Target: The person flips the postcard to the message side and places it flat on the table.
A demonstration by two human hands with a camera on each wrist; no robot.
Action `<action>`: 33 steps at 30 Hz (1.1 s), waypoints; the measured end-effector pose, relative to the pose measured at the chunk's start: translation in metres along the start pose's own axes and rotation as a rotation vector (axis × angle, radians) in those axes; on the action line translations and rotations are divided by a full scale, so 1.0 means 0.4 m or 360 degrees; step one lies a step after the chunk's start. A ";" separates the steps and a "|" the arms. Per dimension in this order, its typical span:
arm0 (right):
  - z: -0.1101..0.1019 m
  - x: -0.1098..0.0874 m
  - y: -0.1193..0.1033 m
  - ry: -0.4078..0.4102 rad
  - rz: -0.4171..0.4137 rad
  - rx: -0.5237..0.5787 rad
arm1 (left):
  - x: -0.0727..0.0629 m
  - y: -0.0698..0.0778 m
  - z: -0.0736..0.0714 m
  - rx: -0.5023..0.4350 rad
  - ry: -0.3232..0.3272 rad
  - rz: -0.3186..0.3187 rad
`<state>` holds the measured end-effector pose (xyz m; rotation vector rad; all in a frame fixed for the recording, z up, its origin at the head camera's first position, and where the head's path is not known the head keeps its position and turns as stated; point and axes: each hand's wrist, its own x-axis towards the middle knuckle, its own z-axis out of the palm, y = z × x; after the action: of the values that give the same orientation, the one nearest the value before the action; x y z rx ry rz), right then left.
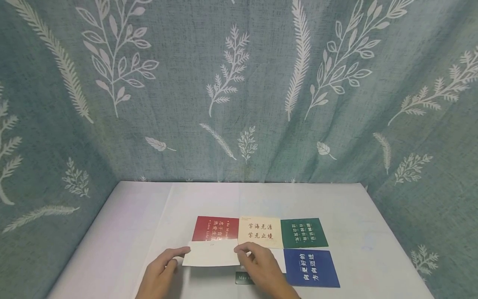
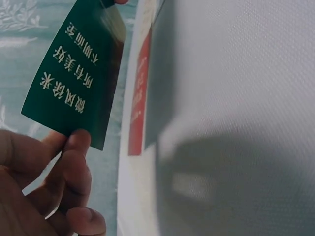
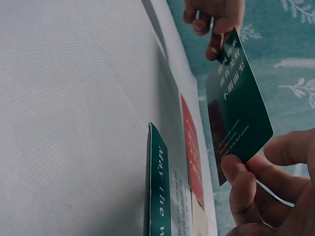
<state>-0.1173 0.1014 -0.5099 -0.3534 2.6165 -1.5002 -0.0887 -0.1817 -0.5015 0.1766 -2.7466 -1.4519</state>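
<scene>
Above the table, both hands hold a card (image 1: 210, 254) level by its two short ends. Its pale blank side faces up in the head view; the wrist views show a dark green printed underside with white characters. My left hand (image 1: 159, 270) pinches the left end between thumb and fingers. At the other end, my right hand (image 1: 261, 265) pinches the right edge. Beneath the right hand lies a white card with a green strip (image 1: 244, 278) lettered "May the w", partly hidden by that hand. The held card overlaps the lower part of a red card (image 1: 216, 227) in the head view.
A cream card (image 1: 260, 232) and a green card (image 1: 304, 232) continue the back row beside the red one. Nearer, a blue card (image 1: 313, 268) lies right of the white one. The white table (image 1: 373, 249) meets a leaf-patterned teal curtain (image 1: 261, 83) behind.
</scene>
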 end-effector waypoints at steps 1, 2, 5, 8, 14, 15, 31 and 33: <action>0.001 0.000 0.001 -0.0006 -0.0003 0.0006 | -0.001 0.002 0.000 0.0000 0.0004 -0.0004; 0.001 0.000 0.002 -0.0008 -0.0007 0.0012 | -0.001 0.003 -0.001 -0.0002 0.0011 -0.0006; 0.003 0.001 0.004 -0.0013 -0.0015 0.0023 | -0.004 0.005 -0.002 -0.0003 0.0027 -0.0001; 0.004 0.001 0.006 -0.0005 -0.0039 0.0029 | -0.005 0.003 -0.001 0.0005 0.0040 0.0011; 0.009 -0.002 0.003 0.0010 -0.0080 0.0028 | -0.006 -0.007 0.004 0.0064 0.0057 0.0011; 0.011 -0.002 0.003 0.0010 -0.0080 0.0026 | -0.006 -0.009 0.005 0.0082 0.0062 0.0024; 0.042 -0.013 -0.002 0.0032 -0.0198 -0.0392 | -0.010 -0.034 0.029 0.0642 0.0244 0.0375; 0.045 -0.016 -0.003 -0.0012 -0.0206 -0.0447 | -0.008 -0.035 0.033 0.0727 0.0211 0.0351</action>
<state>-0.1072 0.0873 -0.5184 -0.5618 2.8508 -1.1573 -0.0853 -0.1783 -0.5203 -0.0220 -2.8295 -0.7226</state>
